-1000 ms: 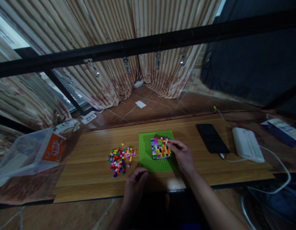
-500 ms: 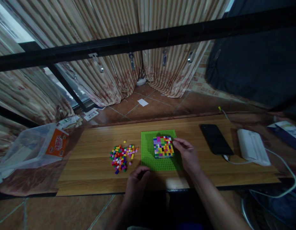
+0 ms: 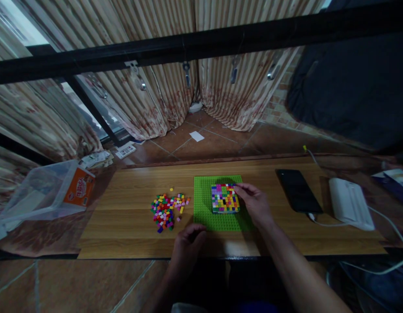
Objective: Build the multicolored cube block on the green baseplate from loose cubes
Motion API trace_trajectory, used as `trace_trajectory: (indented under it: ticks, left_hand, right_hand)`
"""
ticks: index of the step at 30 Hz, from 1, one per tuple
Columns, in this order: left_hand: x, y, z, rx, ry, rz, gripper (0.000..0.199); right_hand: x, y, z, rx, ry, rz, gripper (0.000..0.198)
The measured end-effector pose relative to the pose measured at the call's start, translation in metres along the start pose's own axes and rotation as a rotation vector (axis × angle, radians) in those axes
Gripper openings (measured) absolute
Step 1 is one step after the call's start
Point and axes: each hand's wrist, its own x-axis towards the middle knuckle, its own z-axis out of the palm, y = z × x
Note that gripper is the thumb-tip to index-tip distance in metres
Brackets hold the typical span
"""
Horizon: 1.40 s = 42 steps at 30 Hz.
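A block built of small multicoloured bricks [image 3: 225,198] sits on the green studded baseplate [image 3: 201,204]. My right hand [image 3: 257,204] has thumb and forefinger pinched at the block's far right corner; anything between the fingertips is too small to make out. At the near left corner of the baseplate rests my left hand [image 3: 186,245], its fingers curled and thumb close to the forefinger. Whatever it may hold is hidden. Left of the baseplate lies a loose pile of small coloured bricks [image 3: 163,211], with a lone yellow brick [image 3: 171,189] just beyond it.
A black phone [image 3: 298,190] with a white cable and a white plastic device [image 3: 350,203] lie on the right of the wooden table [image 3: 123,208]. A clear plastic bin [image 3: 41,191] with an orange label stands on the left. Dark rails [image 3: 214,42] cross in front of the curtains.
My right hand has shifted slightly from the block's right side towards its far right corner. The whole view has moved a little; my left hand stays by the baseplate's near corner.
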Motion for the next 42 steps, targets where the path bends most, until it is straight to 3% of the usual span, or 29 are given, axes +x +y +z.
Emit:
trace_trajectory:
  ticks: [10,15,21,33,42]
  left_hand:
    - [0.001,0.008,0.002,0.011,0.012,0.025,0.024]
    - [0.004,0.026,0.008,0.084,0.05,0.111,0.019]
    - [0.017,0.05,0.025,0.096,-0.012,0.261,0.01]
    - [0.06,0.064,0.019,0.505,0.051,0.55,0.013]
    - [0.07,0.064,0.025,0.674,0.048,0.564,0.015]
  right_hand:
    - [-0.001,-0.001,0.0,-0.069,-0.033,-0.079,0.039]
    - [-0.014,-0.001,-0.013,-0.061,0.015,-0.092,0.042]
    - [-0.029,0.006,-0.03,-0.143,0.056,-0.15,0.039]
    - [-0.034,0.035,-0.044,-0.5,-0.035,-0.412,0.028]
    - [-0.035,0.034,-0.044,-0.574,-0.039,-0.457,0.026]
